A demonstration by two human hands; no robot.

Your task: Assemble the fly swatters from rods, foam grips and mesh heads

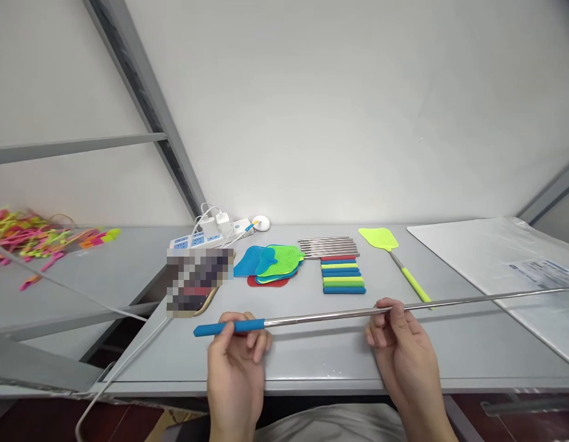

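My left hand (pixel 236 350) is closed around the blue foam grip (pixel 229 328) of a long telescopic metal rod (pixel 450 302). My right hand (pixel 397 334) pinches the rod's steel shaft further along. The rod is held level above the grey table (pixel 312 362) and stretches out to the right edge of the view. Behind it lie a stack of blue, green and red mesh swatter heads (pixel 270 265), a row of collapsed steel rods with coloured grips (pixel 342 267), and one finished yellow-green fly swatter (pixel 394 255).
A white power strip with chargers and cables (pixel 210 232) sits at the back. A blurred flat object (pixel 199 282) lies left of the mesh heads. Clear plastic bags (pixel 518 264) cover the right side. A pile of pink and yellow pieces (pixel 30 236) lies on the left table.
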